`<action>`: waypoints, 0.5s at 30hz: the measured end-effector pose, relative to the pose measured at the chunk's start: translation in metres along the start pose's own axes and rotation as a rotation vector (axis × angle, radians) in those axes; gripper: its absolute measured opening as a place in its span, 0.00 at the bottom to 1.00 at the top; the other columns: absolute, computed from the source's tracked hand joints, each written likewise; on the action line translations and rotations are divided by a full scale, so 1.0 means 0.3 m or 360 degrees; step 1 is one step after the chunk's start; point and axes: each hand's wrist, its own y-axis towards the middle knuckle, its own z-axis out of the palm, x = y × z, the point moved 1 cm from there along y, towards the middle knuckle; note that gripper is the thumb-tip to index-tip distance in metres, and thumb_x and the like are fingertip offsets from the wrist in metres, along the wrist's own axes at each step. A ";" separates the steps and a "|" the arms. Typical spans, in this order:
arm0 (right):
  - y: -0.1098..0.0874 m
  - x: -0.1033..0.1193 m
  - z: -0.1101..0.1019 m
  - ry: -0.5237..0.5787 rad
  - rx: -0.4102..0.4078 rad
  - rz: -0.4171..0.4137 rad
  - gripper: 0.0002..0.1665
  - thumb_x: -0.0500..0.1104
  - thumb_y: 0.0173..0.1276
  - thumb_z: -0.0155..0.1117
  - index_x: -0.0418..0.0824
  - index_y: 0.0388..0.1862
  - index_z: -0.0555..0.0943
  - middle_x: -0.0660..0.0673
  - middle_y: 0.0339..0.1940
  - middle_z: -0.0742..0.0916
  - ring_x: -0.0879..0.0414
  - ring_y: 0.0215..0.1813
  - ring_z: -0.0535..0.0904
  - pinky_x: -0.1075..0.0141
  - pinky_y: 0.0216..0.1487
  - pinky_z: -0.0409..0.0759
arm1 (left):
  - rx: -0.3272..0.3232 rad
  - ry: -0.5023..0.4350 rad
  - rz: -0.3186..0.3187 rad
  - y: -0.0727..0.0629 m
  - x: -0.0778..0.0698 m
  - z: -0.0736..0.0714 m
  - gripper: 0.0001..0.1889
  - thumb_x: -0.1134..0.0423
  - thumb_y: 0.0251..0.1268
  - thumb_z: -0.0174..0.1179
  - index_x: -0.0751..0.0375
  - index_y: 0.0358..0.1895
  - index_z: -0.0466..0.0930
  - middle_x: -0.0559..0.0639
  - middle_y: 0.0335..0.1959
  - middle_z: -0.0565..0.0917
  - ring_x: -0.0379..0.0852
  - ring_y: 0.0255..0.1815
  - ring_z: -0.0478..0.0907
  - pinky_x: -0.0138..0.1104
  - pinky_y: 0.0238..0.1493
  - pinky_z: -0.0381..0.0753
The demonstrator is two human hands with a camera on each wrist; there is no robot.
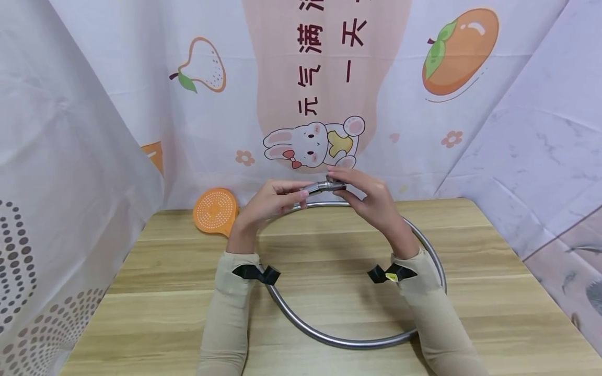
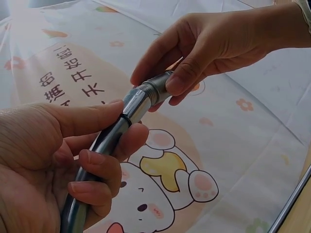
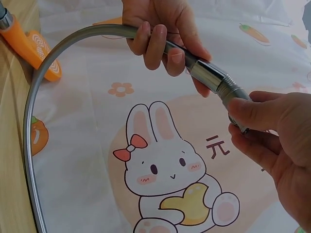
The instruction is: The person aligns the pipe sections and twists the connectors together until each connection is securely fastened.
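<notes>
My left hand [image 1: 268, 203] grips the end of a grey metal shower hose [image 1: 348, 343], its fingers curled round the shiny end nut [image 2: 135, 104]. My right hand [image 1: 373, 201] pinches a short metal fitting [image 2: 158, 87] between thumb and fingers. Fitting and nut meet end to end, raised above the back of the table, and a ring of thread [image 3: 224, 87] shows where they join. My fingers hide much of the fitting's far end. From my left hand the hose arcs away, as the right wrist view shows, and loops over the table beneath my forearms.
An orange shower head [image 1: 215, 210] lies at the back left of the wooden table [image 1: 155, 313]; in the right wrist view a metal piece [image 3: 5, 18] shows at its handle. Behind the table hangs a printed cloth [image 1: 211, 136] with a rabbit and fruit.
</notes>
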 end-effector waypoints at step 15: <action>0.002 0.005 -0.010 0.0066 0.0007 0.0019 0.24 0.19 0.53 0.73 0.29 0.51 0.86 0.32 0.53 0.88 0.44 0.60 0.85 0.69 0.64 0.79 | 0.0044 0.0033 -0.0074 0.001 -0.006 0.008 0.17 0.65 0.81 0.51 0.79 0.43 0.83 0.46 0.23 0.79 0.39 0.22 0.63 0.26 0.23 0.59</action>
